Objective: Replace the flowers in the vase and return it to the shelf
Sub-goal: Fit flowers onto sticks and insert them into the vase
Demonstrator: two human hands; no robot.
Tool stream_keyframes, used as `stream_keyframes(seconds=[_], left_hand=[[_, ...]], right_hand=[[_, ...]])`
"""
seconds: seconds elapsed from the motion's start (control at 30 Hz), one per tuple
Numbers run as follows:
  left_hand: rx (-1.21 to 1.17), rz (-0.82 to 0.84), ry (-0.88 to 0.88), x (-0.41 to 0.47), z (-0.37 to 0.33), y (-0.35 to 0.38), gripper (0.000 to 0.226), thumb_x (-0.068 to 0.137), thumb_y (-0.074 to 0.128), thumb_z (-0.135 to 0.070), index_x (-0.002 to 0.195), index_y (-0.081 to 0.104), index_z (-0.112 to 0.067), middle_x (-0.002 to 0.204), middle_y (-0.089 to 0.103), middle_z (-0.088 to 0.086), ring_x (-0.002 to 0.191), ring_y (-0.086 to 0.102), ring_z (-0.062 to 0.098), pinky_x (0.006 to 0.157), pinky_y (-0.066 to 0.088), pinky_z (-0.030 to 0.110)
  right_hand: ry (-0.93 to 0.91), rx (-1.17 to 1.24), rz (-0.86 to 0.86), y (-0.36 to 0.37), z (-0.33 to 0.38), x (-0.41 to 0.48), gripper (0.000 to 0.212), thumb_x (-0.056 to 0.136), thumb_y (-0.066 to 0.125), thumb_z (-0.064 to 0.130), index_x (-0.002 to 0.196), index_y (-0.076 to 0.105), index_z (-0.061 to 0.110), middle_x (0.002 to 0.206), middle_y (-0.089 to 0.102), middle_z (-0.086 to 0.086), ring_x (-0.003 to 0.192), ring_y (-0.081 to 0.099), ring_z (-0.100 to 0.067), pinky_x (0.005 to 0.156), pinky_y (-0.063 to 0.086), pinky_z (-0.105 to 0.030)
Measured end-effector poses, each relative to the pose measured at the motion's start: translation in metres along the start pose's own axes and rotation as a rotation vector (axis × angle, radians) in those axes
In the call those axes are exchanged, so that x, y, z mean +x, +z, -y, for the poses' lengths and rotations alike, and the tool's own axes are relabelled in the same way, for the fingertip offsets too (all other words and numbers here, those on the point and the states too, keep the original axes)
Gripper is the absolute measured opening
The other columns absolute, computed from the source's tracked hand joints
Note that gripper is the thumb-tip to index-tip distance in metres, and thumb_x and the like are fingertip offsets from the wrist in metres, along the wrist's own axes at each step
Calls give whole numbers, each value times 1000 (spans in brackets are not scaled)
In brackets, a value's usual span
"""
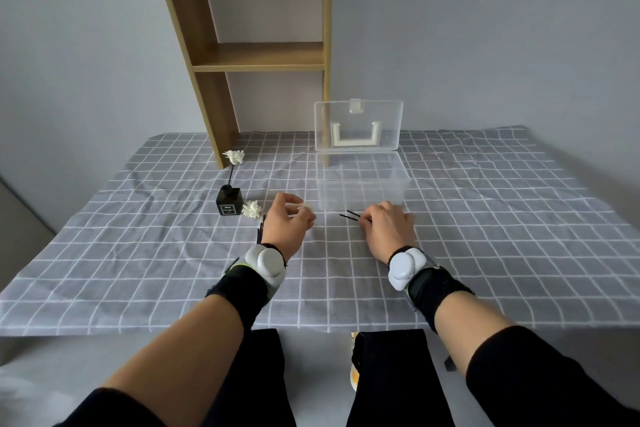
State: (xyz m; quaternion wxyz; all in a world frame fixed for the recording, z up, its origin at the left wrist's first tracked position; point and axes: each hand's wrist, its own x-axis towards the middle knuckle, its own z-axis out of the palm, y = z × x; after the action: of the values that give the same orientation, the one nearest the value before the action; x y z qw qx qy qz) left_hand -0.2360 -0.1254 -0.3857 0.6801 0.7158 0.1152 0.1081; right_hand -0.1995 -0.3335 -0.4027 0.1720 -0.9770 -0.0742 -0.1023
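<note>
A small black square vase [229, 204] stands on the grey checked tablecloth [138, 270], with one white flower [233, 157] on a dark stem upright in it. A second white flower [251, 209] lies on the cloth just right of the vase. My left hand [286, 222] is beside it, fingers curled on a pale flower head [307, 208]; dark stems [260, 230] lie under the wrist. My right hand [388, 226] pinches two thin black stems [349, 214] that point left, close in front of the clear box.
A clear plastic box [362, 184] with its lid [358, 125] standing open sits behind my hands. A wooden shelf unit [258, 59] stands at the back of the table against the grey wall. My legs show below the table's front edge.
</note>
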Motion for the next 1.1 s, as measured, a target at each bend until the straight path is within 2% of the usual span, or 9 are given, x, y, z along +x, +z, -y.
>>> stream_keyframes(seconds=[0.1,0.23,0.33,0.47,0.6,0.8,1.1], left_hand=[[-246,18,-108,5,4,6,14,91,65,-9,105,63,-8,88,74,15,84,77,26,75,61,31],[-294,-8,-188,10,14,9,8,92,67,-6,99,71,-8,82,76,11,80,74,24,84,59,38],[-295,7,-188,13,18,11,11,95,63,-5,98,73,-9,78,75,7,78,72,21,84,57,37],[-242,52,-164,12,18,9,17,100,57,-5,101,73,-11,76,77,1,73,74,14,71,59,23],[-203,71,-137,9,18,9,18,101,56,-5,101,72,-11,81,75,6,70,73,11,65,55,17],[-220,94,-108,8,20,9,20,102,54,-5,101,72,-13,94,73,10,78,75,13,74,58,19],[-190,122,-86,8,24,7,21,101,56,-6,101,74,-17,92,73,8,82,75,13,76,57,18]], right_hand=[[-45,135,-75,3,7,-5,12,101,53,25,91,59,24,94,65,5,88,60,-24,86,38,-41],[-132,368,-97,9,21,-14,11,101,55,20,91,58,16,86,66,7,73,62,-21,76,49,-43],[-163,468,-106,18,24,-20,9,99,58,19,93,62,13,86,68,3,74,62,-20,69,51,-43],[-185,520,-121,26,21,-21,5,98,61,19,96,64,16,90,67,5,79,62,-15,72,52,-39],[-182,535,-126,28,19,-21,5,97,61,21,97,65,18,92,67,6,83,62,-13,74,53,-37],[-192,550,-137,28,17,-21,6,97,61,22,98,65,18,93,67,6,84,63,-13,74,53,-38],[-206,537,-109,28,17,-22,6,97,62,20,99,66,16,94,67,4,84,62,-14,75,53,-40]])
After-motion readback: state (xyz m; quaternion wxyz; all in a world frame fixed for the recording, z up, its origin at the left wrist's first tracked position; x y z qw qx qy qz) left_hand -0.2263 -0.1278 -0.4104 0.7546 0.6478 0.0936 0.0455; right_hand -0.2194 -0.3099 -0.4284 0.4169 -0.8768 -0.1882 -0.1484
